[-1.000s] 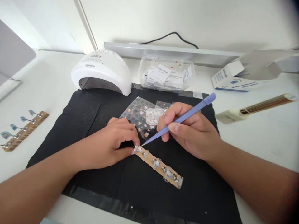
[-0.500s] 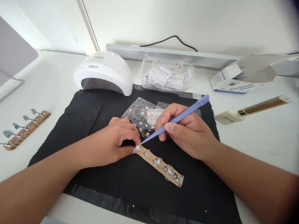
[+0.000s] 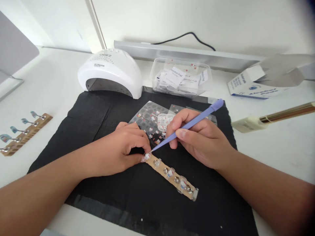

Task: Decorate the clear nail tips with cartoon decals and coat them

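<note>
My left hand [image 3: 130, 144] pinches a small clear press-on nail [image 3: 147, 156] with a white and red picture on it, at the upper left end of a wooden nail stand [image 3: 162, 168]. My right hand [image 3: 194, 141] grips slim purple tweezers [image 3: 189, 124] like a pen, with their thin tip touching or almost touching that nail. Several more clear nails sit along the stand between round metal studs; one nail [image 3: 182, 184] carries a similar picture. Behind the hands lies a clear sticker sheet [image 3: 150, 114] of small cartoon figures, partly covered by my right hand.
A black mat [image 3: 110, 203] lies under the work. At its back edge stand a white nail lamp [image 3: 110, 72] and a clear tub [image 3: 157, 87] of alcohol pads. An open carton [image 3: 253, 87] and a reed bottle [image 3: 248, 124] are on the right, another nail stand [image 3: 28, 134] on the left.
The whole view has shifted slightly, so things sit a little differently in the picture. Both hands keep their hold, and the tweezers' tip stays at the same nail.
</note>
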### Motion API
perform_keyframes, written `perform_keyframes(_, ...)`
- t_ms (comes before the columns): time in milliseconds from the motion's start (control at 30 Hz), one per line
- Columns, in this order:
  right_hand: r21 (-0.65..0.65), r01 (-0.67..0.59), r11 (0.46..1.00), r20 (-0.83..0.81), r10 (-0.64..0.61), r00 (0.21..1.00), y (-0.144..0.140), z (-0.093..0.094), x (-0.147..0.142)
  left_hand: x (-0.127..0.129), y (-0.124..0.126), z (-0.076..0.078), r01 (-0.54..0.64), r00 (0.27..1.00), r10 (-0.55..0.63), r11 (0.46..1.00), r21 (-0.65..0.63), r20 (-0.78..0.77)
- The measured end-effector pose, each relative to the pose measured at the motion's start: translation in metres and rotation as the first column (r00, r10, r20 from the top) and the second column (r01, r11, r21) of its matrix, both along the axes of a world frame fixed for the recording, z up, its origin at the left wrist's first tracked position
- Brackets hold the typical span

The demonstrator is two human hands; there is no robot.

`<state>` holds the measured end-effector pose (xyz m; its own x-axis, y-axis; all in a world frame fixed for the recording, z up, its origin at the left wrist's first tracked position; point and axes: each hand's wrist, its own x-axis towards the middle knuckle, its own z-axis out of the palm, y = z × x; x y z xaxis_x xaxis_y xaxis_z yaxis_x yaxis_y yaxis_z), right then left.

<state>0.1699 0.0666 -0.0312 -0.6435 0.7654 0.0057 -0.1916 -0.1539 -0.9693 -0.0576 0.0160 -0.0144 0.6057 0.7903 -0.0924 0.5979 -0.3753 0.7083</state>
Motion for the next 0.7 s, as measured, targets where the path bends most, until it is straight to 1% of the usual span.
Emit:
perform_keyframes(300, -0.002, -0.013, 1.0, -0.004, 0.013, 1.0, 0.0, -0.002, 0.0, 0.001, 0.001, 0.003, 0.01, 0.999, -0.011, 1.0, -0.026, -0.032)
perform_keyframes(500, 0.003, -0.013, 1.0, 0.008, 0.013, 1.0, 0.0, -0.001, 0.0, 0.0, -0.002, 0.005, -0.017, 0.999, 0.017, 1.0, -0.012, -0.032)
perform_keyframes(567, 0.006, -0.011, 1.0, 0.013, 0.011, 1.0, 0.001, -0.001, 0.0, -0.001, -0.003, 0.006, -0.016, 1.0, 0.016, 1.0, 0.001, -0.026)
perform_keyframes(700, 0.011, -0.01, 1.0, 0.001, 0.01, 1.0, 0.001, -0.002, -0.001, -0.005, -0.005, 0.012, -0.027, 1.0, 0.026, 0.997, 0.073, 0.016)
